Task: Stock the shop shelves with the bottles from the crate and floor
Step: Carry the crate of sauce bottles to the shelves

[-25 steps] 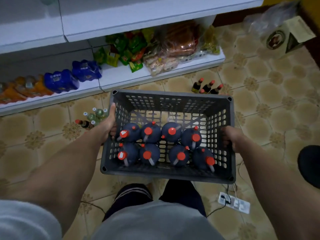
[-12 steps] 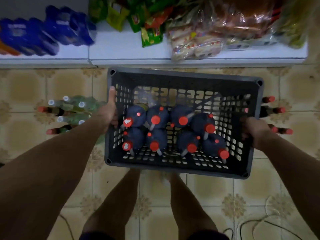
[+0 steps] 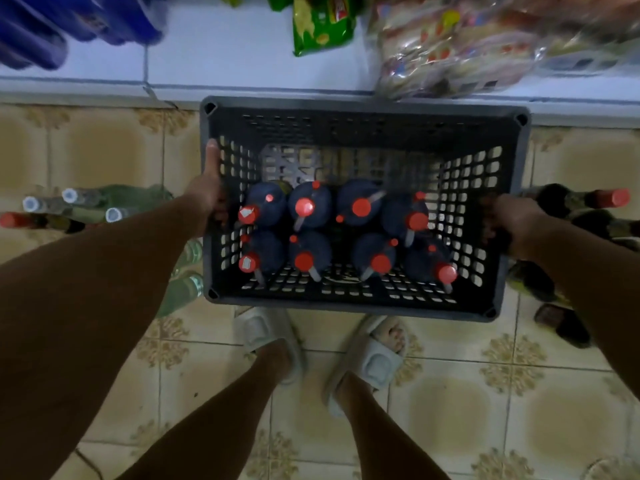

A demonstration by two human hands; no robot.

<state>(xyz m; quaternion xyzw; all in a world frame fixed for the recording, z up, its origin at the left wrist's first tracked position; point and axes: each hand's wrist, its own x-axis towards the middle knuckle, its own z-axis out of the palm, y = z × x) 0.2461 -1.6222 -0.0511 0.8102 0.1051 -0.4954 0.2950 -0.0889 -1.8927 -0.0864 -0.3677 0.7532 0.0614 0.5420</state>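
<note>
A dark grey slotted crate (image 3: 363,114) sits low over the tiled floor, right in front of the bottom shelf (image 3: 242,60). Inside stand several dark bottles with red caps (image 3: 304,206) in two rows. My left hand (image 3: 207,195) grips the crate's left wall, thumb along the rim. My right hand (image 3: 509,220) grips the right wall. On the floor to the left stand green bottles with white caps (image 3: 114,209). Dark red-capped bottles (image 3: 581,200) stand on the floor to the right.
The white bottom shelf holds blue packs (image 3: 69,22), green snack bags (image 3: 318,26) and clear bags of bread (image 3: 467,46). My feet in pale slippers (image 3: 263,334) stand just behind the crate. A cable (image 3: 86,459) lies on the tiles at lower left.
The crate has come down and closer to the bottom shelf, both hands still on its sides. My view has tipped further down, so my feet and slippers now show.
</note>
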